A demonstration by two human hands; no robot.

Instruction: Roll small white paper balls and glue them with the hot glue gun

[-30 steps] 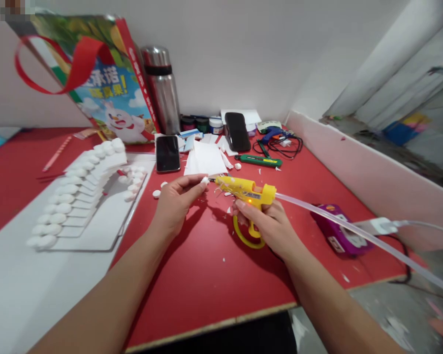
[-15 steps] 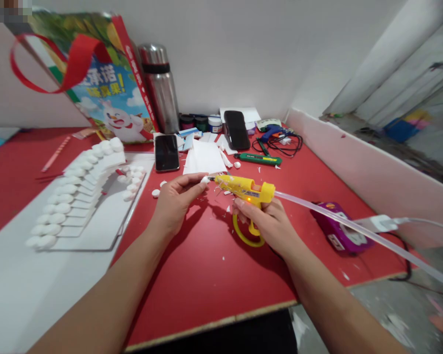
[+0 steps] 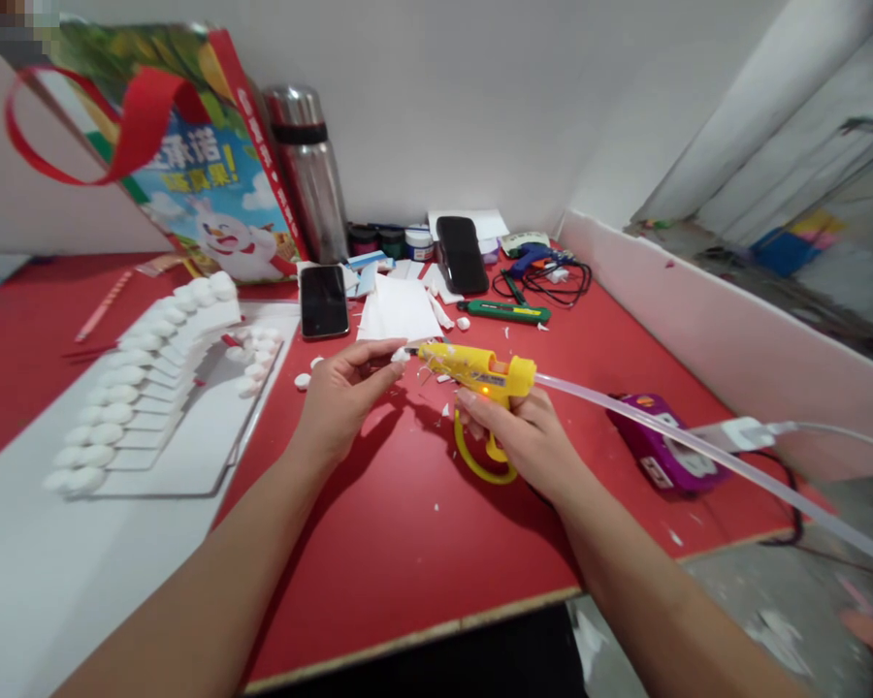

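My right hand (image 3: 513,422) is wrapped round the grip of a yellow hot glue gun (image 3: 469,364), whose small orange light glows. A long clear glue stick (image 3: 626,412) runs out of its back toward the right. Between the thumb and fingers of my left hand (image 3: 349,393) is a small white foam piece (image 3: 401,356), right at the gun's nozzle; whether they touch I cannot tell. To the left stands a white stepped model (image 3: 164,388), edged with rounded white pieces. Two loose white pieces (image 3: 303,381) lie beside my left wrist.
At the back are a printed bag (image 3: 218,174), a steel flask (image 3: 309,174), paint jars (image 3: 391,240) and two phones (image 3: 324,301). A green utility knife (image 3: 501,311) lies beyond the glue gun. A purple power strip (image 3: 665,441) sits at right, near the table edge (image 3: 436,635).
The whole view has shifted slightly. Both hands keep nearly the same pose, with the white foam piece still at the glue gun's nozzle.
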